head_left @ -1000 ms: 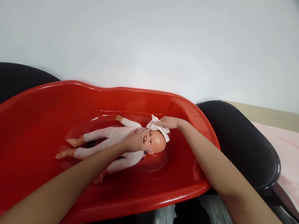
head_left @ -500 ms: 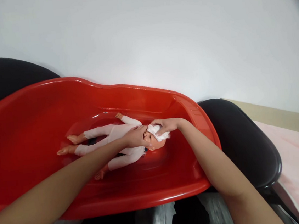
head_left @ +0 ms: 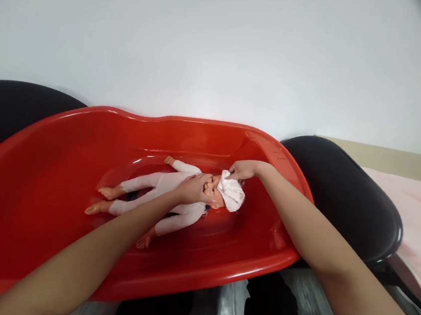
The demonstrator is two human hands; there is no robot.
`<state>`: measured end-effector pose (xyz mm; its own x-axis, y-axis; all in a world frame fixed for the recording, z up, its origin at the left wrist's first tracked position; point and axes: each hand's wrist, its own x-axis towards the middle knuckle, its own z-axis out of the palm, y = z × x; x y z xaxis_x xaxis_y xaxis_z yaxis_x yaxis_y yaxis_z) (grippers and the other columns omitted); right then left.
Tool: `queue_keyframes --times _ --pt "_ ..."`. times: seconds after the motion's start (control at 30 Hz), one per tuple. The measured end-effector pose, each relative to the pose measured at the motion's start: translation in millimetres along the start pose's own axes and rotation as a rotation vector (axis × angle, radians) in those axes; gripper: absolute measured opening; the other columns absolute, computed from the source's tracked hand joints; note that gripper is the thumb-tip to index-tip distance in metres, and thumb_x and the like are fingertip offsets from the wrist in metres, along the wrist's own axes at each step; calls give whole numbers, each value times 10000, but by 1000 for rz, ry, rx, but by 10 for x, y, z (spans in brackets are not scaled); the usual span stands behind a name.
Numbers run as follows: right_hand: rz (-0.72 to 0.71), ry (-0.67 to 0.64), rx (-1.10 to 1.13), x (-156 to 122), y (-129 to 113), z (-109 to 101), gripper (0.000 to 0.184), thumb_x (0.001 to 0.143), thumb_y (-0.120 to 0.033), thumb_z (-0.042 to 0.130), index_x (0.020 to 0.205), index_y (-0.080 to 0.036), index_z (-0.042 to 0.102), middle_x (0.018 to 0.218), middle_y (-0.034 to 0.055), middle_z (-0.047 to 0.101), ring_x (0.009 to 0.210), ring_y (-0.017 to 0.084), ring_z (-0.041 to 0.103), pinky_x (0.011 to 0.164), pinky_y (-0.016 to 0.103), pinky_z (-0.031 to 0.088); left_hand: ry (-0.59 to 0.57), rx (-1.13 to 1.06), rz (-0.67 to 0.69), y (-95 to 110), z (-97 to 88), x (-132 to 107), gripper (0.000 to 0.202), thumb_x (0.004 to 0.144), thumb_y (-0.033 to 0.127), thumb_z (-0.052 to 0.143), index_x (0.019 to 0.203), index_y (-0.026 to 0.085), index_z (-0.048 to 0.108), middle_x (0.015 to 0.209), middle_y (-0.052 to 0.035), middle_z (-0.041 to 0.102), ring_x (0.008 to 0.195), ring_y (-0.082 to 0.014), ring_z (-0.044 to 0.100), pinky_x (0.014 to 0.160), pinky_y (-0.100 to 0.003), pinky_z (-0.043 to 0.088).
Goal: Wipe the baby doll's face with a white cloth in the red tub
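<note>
One doll (head_left: pixel 168 183) lay face-up in my red tub (head_left: pixel 41 195), and yeah, my left hand (head_left: pixel 194 189) had it gripped around the chin. My right hand (head_left: pixel 244 169) was pinching a white cloth (head_left: pixel 232 195) that covered the top of its head. Pale wall (head_left: pixel 222 51) behind the tub.

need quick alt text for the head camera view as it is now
A baby doll in pale clothes lies in a red tub, a person's left hand cupped around its chin while the right hand holds a white cloth over the top of its head. Behind is a pale wall.
</note>
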<state>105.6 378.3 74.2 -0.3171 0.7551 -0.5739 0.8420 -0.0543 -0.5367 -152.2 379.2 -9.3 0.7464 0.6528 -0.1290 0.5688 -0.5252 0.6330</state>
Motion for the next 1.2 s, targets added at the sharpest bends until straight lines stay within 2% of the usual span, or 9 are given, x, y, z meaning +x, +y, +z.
queue_keyframes --times 0.1,0.27,0.43,0.57,0.63,0.73,0.9,1.07,1.2 --pt "5 -92 7 -38 -190 74 360 851 -525 860 903 -170 829 909 83 838 768 230 771 645 294 613 29 -22 31 -31 9 3 715 741 608 905 1297 227 668 1296 -90 745 1208 -359 682 1044 -415 490" --pt "59 -164 -159 -44 -413 90 302 805 -459 866 835 -169 789 815 64 811 720 230 768 635 286 582 41 -18 145 -28 29 -8 853 729 583 942 1441 256 606 1417 -107 724 1306 -394 652 1132 -457 440" --pt "106 -182 -344 -22 -282 -63 355 771 -492 876 892 -161 831 895 75 838 856 257 782 754 294 555 -13 -1 40 34 -3 4 744 729 660 922 1260 220 642 1255 -103 729 1194 -368 662 1049 -437 471" --pt "188 -307 -471 53 -103 -43 104 696 -257 834 723 -159 811 816 72 820 911 269 785 863 304 545 15 26 32 5 25 -1 822 747 647 910 1393 234 615 1403 -130 707 1291 -401 638 1120 -451 442" --pt "211 -387 -466 86 -77 -6 52 691 -204 799 693 -152 807 788 75 813 904 264 784 877 305 544 24 38 58 -28 54 -6 823 770 640 898 1432 245 608 1428 -124 712 1324 -411 629 1165 -464 415" --pt "184 -391 -452 97 -105 17 130 729 -261 823 785 -147 848 834 77 828 928 265 783 896 311 540 21 32 70 -64 78 -5 843 779 614 897 1480 257 593 1462 -114 706 1348 -402 621 1205 -467 398" --pt "149 -315 -485 47 -176 -3 438 728 -531 918 960 -161 882 974 74 842 1031 315 778 878 328 536 -14 45 58 -75 77 14 924 795 582 881 1560 205 526 1552 -158 647 1419 -397 580 1241 -478 385" --pt "200 -381 -407 2 -248 38 452 719 -543 940 1003 -195 890 1032 68 851 1090 325 786 943 341 562 -16 63 59 -23 70 -2 853 809 510 890 1517 182 546 1581 -186 619 1479 -364 553 1292 -475 330" --pt "252 -450 -191 -9 -279 125 397 700 -481 966 940 -184 859 1097 80 850 1147 305 787 984 327 595 -24 34 21 15 57 -3 898 794 502 890 1546 170 529 1588 -195 612 1495 -370 552 1308 -479 317"
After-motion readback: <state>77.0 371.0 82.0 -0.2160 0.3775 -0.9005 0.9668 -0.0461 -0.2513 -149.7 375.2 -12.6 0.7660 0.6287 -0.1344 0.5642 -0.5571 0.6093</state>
